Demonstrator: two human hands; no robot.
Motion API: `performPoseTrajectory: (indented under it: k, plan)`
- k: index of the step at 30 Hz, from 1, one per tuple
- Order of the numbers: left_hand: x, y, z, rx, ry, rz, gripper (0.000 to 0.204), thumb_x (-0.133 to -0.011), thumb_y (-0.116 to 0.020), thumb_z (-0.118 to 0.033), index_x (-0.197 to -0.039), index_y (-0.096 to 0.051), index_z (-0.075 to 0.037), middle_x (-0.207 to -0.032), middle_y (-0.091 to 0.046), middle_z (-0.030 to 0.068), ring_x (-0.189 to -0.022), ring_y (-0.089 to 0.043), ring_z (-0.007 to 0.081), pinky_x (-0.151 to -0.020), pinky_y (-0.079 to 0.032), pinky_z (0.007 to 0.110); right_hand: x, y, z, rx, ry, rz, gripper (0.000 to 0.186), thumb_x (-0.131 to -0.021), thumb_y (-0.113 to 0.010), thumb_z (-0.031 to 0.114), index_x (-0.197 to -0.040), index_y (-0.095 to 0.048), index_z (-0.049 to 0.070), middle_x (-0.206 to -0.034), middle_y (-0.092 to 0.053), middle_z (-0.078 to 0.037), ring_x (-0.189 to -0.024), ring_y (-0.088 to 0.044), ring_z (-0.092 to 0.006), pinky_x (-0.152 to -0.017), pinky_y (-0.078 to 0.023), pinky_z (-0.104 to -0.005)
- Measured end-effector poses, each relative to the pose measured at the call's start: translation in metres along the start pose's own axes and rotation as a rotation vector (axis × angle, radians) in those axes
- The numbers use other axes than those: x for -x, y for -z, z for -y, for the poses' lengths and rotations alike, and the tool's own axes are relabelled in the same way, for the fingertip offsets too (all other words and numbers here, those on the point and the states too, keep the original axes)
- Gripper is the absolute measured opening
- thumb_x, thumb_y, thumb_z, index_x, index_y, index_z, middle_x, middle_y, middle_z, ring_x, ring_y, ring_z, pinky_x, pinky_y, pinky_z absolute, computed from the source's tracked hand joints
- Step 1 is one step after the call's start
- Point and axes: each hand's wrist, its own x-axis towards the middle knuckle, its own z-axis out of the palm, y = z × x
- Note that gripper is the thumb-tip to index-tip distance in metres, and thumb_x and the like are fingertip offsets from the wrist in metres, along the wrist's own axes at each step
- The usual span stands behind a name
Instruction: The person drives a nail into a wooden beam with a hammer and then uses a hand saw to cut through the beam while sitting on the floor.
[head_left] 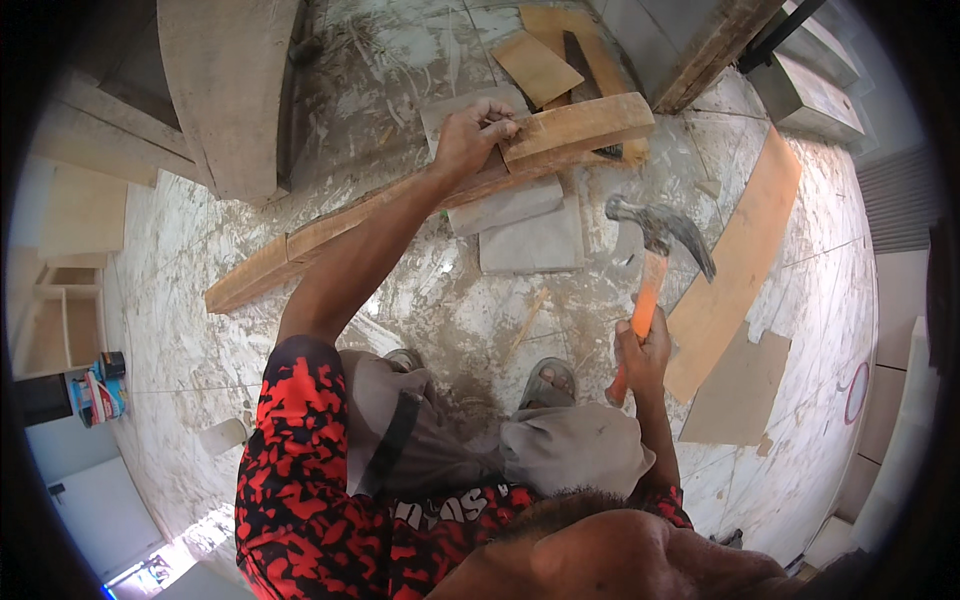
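A long wooden plank (420,190) is lying slantwise on the dusty floor (200,320); its upper end is gripped by the left hand (468,135), fingers curled shut. A hammer (655,270) is held raised in the right hand (643,350), fingers wrapped tight around its orange handle.

Long wooden plank (330,225) partly covered by left hand (470,135) and forearm. Hammer handle's (640,320) lower end hidden in right hand (645,350). Whether a nail is pinched there: too small to tell. Sandalled feet (550,380) half hidden by knees.
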Motion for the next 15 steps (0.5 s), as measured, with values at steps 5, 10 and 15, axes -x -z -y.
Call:
performPoseTrajectory:
  k: [5, 10, 15]
  plan:
    - [0.011, -0.006, -0.012, -0.067, -0.066, -0.076, 0.02, -0.086, -0.069, -0.012, -0.102, -0.064, -0.002, -0.087, -0.07, 0.008, -0.08, -0.065, 0.0147, -0.074, -0.051, 0.029, -0.034, -0.016, 0.051, -0.004, 0.187, 0.096, 0.041, -0.098, -0.046, 0.021, -0.13, -0.043, -0.005, -0.068, -0.051, -0.002, -0.053, -0.044, -0.006, -0.047, -0.037, -0.0205]
    - [0.02, -0.009, -0.007, -0.198, -0.212, -0.059, 0.024, -0.086, -0.069, -0.018, -0.105, -0.064, -0.004, -0.092, -0.07, 0.0117, -0.083, -0.068, 0.0188, -0.075, -0.052, 0.032, -0.073, -0.033, 0.087, 0.3, 0.267, 0.197, 0.051, -0.1, -0.043, 0.026, -0.143, -0.033, 0.001, -0.083, -0.061, -0.014, -0.07, -0.06, -0.0214, -0.066, -0.048, -0.0344]
    - [0.021, -0.006, -0.004, -0.382, -0.283, -0.068, 0.02, -0.086, -0.069, -0.02, -0.098, -0.068, -0.004, -0.092, -0.07, 0.0106, -0.078, -0.067, 0.0234, -0.071, -0.051, 0.033, -0.088, -0.04, 0.12, 0.398, 0.197, 0.252, 0.053, -0.1, -0.044, 0.025, -0.145, -0.03, 0.001, -0.086, -0.063, -0.02, -0.07, -0.064, -0.0276, -0.068, -0.049, -0.0358]
